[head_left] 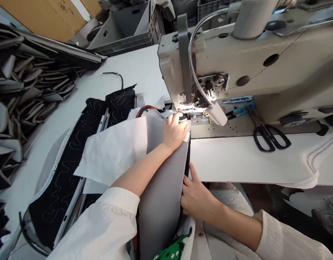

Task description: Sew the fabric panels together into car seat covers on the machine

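A long grey fabric piece (166, 180) with a dark edge strip (188, 159) runs from my lap up to the sewing machine (242, 68). My left hand (175, 131) presses its far end down beside the lit needle area, with bent fingers close to the presser foot. Nearer to me, my right hand (196, 196) grips the right edge of the same fabric, thumb on the near side and the other fingers partly hidden behind it. A white sheet (115, 151) lies left of my left forearm.
Black quilted pieces (69, 173) lie on the left of the white table (223, 159). Stacked padded pieces (39, 79) stand farther left. Black-handled scissors (269, 135) and blue-handled snips (242, 110) rest by the machine bed. A grey crate (128, 43) stands behind.
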`<state>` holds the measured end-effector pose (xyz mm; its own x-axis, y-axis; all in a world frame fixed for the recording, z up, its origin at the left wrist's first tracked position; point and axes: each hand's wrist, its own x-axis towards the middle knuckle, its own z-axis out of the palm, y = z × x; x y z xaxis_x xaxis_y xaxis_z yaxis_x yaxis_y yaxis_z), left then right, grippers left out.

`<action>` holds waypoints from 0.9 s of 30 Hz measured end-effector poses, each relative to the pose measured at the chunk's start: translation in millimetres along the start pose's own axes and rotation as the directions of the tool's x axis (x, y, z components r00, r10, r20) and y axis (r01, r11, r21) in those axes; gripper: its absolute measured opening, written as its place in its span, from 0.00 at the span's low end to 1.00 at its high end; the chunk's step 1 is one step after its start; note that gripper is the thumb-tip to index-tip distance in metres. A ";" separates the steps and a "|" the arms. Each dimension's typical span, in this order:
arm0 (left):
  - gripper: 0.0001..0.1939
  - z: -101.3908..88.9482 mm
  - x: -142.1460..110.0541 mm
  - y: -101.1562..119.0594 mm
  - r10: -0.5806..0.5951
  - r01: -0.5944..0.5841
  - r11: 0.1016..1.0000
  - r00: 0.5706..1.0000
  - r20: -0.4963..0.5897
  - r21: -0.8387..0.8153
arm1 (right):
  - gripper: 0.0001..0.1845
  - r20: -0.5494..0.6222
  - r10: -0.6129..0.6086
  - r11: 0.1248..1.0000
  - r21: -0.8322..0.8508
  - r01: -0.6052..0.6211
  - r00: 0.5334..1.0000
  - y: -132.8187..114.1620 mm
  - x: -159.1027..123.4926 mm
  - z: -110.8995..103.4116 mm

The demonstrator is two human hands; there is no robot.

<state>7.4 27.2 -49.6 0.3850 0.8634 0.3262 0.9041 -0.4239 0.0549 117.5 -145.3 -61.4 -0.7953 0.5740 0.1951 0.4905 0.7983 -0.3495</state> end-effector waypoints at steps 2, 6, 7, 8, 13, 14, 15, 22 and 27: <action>0.15 -10.4 -7.0 3.9 0.032 -0.034 0.996 0.999 0.028 0.077 | 0.09 -0.033 0.012 1.000 0.002 -0.012 0.999 -7.1 -1.9 2.5; 0.25 -40.1 -28.4 12.2 0.044 -0.071 0.995 0.947 0.319 0.076 | 0.09 -0.055 0.021 1.000 -0.008 -0.022 0.998 -11.3 -4.8 4.8; 0.31 -47.9 -33.0 13.6 0.021 -0.045 0.998 0.906 0.422 0.048 | 0.09 -0.052 0.018 1.000 -0.011 -0.019 0.998 -11.1 -5.6 5.4; 0.36 -55.2 -36.5 14.4 -0.001 -0.011 1.000 0.853 0.521 0.020 | 0.09 -0.050 0.015 1.000 -0.014 -0.016 0.999 -10.7 -6.4 6.0; 0.42 -74.8 -37.1 13.3 -0.013 0.144 0.984 0.643 0.766 -0.104 | 0.12 -0.062 0.004 1.000 -0.010 -0.004 0.998 -10.6 -10.5 9.2; 0.42 -75.0 -35.3 12.9 -0.003 0.171 0.976 0.637 0.771 -0.137 | 0.12 -0.066 0.003 1.000 -0.009 -0.003 0.998 -10.7 -10.9 9.6; 0.42 -74.2 -33.3 12.7 0.002 0.195 0.967 0.638 0.770 -0.164 | 0.12 -0.071 0.006 1.000 -0.010 -0.006 0.997 -10.6 -11.2 10.0; 0.39 -57.8 -11.6 14.6 -0.010 0.338 0.897 0.662 0.749 -0.286 | 0.09 -0.155 0.043 0.994 -0.089 -0.057 0.987 5.6 -6.9 8.7; 0.37 -47.3 8.4 19.9 -0.033 0.332 0.898 0.707 0.707 -0.290 | 0.06 -0.176 0.049 0.994 -0.089 -0.065 0.983 28.0 -3.5 -1.8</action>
<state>19.9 13.1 -1.1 0.3731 0.8179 -0.4380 0.8857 -0.1734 0.4307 134.6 -124.6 -70.2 -0.6951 0.6354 0.3364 0.5711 0.7722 -0.2785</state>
